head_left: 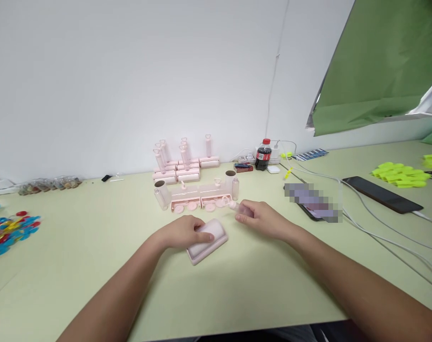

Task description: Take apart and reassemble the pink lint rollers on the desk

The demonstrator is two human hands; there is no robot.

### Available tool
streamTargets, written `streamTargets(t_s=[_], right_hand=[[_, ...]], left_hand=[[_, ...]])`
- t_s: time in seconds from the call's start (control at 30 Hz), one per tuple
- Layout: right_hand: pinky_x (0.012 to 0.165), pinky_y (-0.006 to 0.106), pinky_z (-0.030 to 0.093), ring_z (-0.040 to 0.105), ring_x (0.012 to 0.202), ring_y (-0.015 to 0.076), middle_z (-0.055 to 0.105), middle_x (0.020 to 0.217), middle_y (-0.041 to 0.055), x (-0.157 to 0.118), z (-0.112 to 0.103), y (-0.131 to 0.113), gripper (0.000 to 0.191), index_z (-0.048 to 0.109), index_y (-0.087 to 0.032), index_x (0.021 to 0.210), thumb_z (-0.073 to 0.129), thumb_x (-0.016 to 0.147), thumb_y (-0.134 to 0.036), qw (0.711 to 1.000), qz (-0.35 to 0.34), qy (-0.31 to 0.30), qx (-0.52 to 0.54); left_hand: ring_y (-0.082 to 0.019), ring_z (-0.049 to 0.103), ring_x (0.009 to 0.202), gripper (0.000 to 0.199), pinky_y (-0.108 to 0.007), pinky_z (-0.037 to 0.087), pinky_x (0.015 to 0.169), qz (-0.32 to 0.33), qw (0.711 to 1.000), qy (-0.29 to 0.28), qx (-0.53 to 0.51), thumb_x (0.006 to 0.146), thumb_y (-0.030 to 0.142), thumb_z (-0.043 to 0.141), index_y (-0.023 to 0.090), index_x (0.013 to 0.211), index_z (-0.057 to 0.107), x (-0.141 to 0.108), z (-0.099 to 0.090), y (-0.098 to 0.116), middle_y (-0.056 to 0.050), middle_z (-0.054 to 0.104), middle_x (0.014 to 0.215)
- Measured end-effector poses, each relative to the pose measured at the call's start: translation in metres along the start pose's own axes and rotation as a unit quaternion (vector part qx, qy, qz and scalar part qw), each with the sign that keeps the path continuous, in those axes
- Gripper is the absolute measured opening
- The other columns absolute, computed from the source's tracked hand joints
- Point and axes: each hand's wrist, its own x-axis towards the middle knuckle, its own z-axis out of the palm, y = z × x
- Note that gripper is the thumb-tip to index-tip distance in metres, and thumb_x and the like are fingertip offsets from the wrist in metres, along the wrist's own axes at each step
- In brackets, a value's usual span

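Note:
My left hand [185,232] grips a pale pink oblong case with a white rounded top, like a lint roller in its case [217,232], resting at an angle on the table. Its thumb lies across the top. To the right, my right hand [260,218] is closed around a see-through pink handle with a ring-like loop [233,204], its tip pointing away to the left. Just beyond both hands lie two open pink cases [187,204] with raised see-through lids and round pink pieces before them. Cardboard-cored rolls [231,179] and see-through handles [161,198] stand at either end.
Several pink cases with upright heart-topped handles [208,145] stand by the wall. A cola bottle [263,156] is near a power strip. On the right are phones [383,194], cables and yellow pieces [399,175]; colourful pieces [14,228] lie far left, with part of another hand.

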Motion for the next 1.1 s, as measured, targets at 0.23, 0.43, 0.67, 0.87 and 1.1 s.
streamTargets(t_s=[0.23,0.43,0.67,0.87,1.1], right_hand=[[0.055,0.025,0.032,0.045,0.059,0.0135,0.052,0.066,-0.0036,-0.007,0.006,-0.009,0.022,0.058,-0.023,0.096,0.055,0.087,-0.043,0.995,-0.077,-0.058,0.032],[0.059,0.025,0.037,0.049,0.062,0.0140,0.055,0.069,-0.0012,-0.013,0.015,-0.016,0.031,0.064,-0.021,0.106,0.056,0.087,-0.045,0.987,-0.151,-0.049,0.036],[0.063,0.028,0.042,0.055,0.063,0.0156,0.065,0.073,0.0025,-0.011,0.010,-0.021,0.035,0.069,-0.021,0.113,0.056,0.088,-0.042,0.970,-0.239,-0.038,0.024],[0.054,0.027,0.041,0.054,0.059,0.0162,0.065,0.071,0.0031,-0.014,-0.015,-0.013,0.029,0.072,-0.021,0.097,0.060,0.083,-0.043,0.967,-0.179,0.095,0.154],[0.046,0.025,0.037,0.046,0.048,0.0089,0.063,0.089,0.0038,0.005,-0.030,0.002,0.025,0.064,-0.019,0.096,0.061,0.075,-0.032,0.970,0.027,0.193,0.146]], left_hand=[[-0.023,0.058,0.096,0.055,-0.031,0.044,0.079,0.093,0.988,0.120,-0.002,0.084,0.056,0.052,0.023,0.128,0.055,-0.003,0.000,0.016,-0.009,0.062,0.117],[-0.015,0.046,0.065,0.044,-0.026,0.036,0.061,0.157,0.975,0.154,0.034,0.094,0.051,0.036,0.018,0.070,0.052,0.006,0.016,0.026,0.000,0.051,0.069],[-0.012,0.042,0.063,0.045,-0.025,0.037,0.061,0.207,0.973,0.092,-0.044,0.095,0.051,0.033,0.018,0.068,0.047,0.005,0.013,0.021,0.001,0.046,0.069],[-0.016,0.054,0.071,0.050,-0.030,0.045,0.071,0.189,0.933,0.206,-0.228,0.089,0.062,0.039,0.017,0.071,0.053,0.003,-0.010,0.003,-0.004,0.058,0.073],[-0.012,0.053,0.052,0.044,-0.025,0.042,0.056,0.116,0.912,0.306,-0.246,0.081,0.059,0.057,0.018,0.067,0.051,0.006,-0.014,-0.006,0.001,0.056,0.053]])
